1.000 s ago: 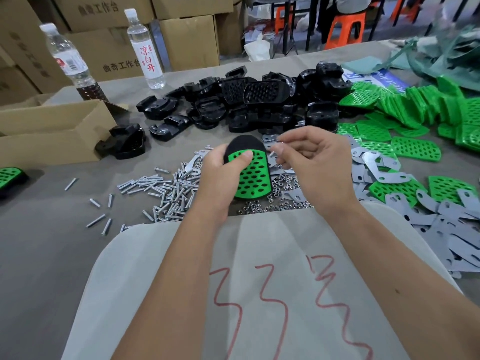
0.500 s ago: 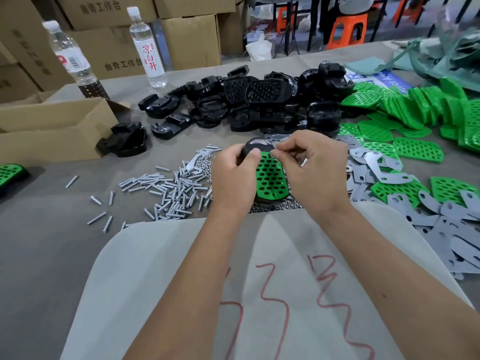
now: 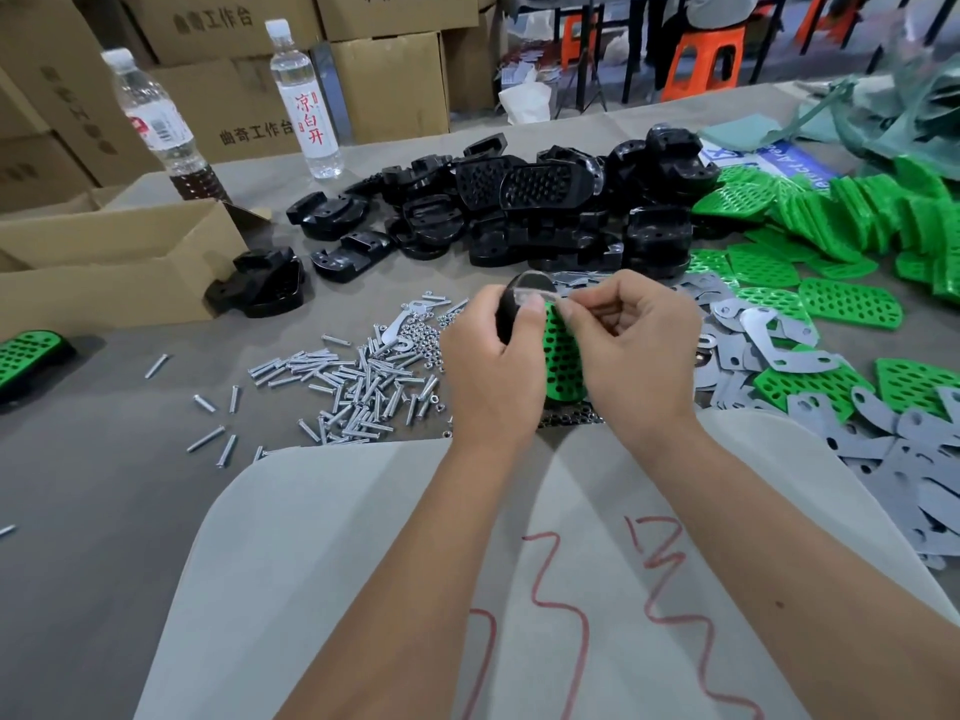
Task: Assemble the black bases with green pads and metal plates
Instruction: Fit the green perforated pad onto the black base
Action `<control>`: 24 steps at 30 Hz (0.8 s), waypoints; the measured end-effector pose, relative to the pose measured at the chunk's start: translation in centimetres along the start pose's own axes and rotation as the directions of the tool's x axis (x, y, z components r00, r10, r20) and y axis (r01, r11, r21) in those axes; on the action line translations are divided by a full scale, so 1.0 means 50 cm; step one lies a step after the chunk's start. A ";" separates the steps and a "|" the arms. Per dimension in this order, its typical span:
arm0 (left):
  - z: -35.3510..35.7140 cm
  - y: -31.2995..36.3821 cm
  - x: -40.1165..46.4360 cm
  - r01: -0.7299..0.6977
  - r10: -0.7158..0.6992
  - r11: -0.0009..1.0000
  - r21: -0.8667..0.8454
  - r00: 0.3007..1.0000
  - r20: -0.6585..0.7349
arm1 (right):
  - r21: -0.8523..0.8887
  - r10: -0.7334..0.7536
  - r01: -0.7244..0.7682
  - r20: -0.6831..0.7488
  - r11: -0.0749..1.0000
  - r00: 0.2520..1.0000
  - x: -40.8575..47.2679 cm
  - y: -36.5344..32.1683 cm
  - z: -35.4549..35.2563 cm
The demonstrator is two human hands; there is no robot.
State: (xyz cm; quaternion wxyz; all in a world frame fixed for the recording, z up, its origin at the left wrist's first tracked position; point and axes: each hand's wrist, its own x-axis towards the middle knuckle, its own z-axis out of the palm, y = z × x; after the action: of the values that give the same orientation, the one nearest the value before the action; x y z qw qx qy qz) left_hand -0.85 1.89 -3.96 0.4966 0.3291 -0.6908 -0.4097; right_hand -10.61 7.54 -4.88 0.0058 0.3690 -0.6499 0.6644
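My left hand [image 3: 493,366] grips a black base [image 3: 511,309] that carries a green perforated pad [image 3: 563,361], held on edge above the table. My right hand [image 3: 639,350] pinches something small at the top end of the base, beside my left thumb; what it is I cannot make out. A heap of black bases [image 3: 524,220] lies behind my hands. Loose green pads [image 3: 847,304] spread at the right, and grey metal plates [image 3: 914,449] lie at the near right.
Screws [image 3: 358,381] and small nuts [image 3: 571,419] lie scattered left of and under my hands. An open cardboard box [image 3: 104,262] sits at the left, two water bottles [image 3: 306,96] behind it. One finished base with pad [image 3: 26,356] lies at the far left edge.
The base with its pad has turned from flat-on to edge-on and risen slightly. My right hand has closed in on its top end, next to my left thumb.
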 end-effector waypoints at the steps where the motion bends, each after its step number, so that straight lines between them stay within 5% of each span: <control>1: 0.000 0.003 -0.002 -0.016 0.016 1.000 0.018 1.000 0.008 | 0.000 0.022 -0.022 0.003 1.000 1.000 0.002 0.002 -0.002; 10: -0.012 0.005 0.014 0.109 -0.088 0.970 -0.219 0.991 0.104 | 0.313 0.189 -0.236 0.174 0.920 0.966 0.021 0.003 -0.020; 14: -0.024 0.010 0.020 0.109 -0.051 0.946 -0.304 0.980 0.194 | 0.351 0.255 -0.410 0.411 0.842 0.875 0.031 0.004 -0.035; 19: -0.078 0.010 0.055 -0.005 -0.043 0.969 0.248 0.981 0.190 | 0.237 0.265 -0.357 0.346 0.903 0.900 0.030 0.003 -0.034; 22: -0.142 -0.007 0.080 0.053 -0.261 0.670 0.740 0.950 0.169 | 0.047 0.305 -0.328 0.268 0.943 0.914 0.029 0.010 -0.036; 24: -0.164 -0.006 0.086 0.067 -0.439 0.475 0.877 0.882 0.170 | -0.162 0.224 -0.192 0.206 0.968 0.953 0.029 0.014 -0.035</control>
State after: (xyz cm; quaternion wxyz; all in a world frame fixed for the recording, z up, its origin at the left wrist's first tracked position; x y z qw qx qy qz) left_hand 5.78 -3.91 -1.06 0.0617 0.5453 -0.8237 -0.1424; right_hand -12.86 8.28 -4.56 -0.1112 0.3690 -0.7269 0.5684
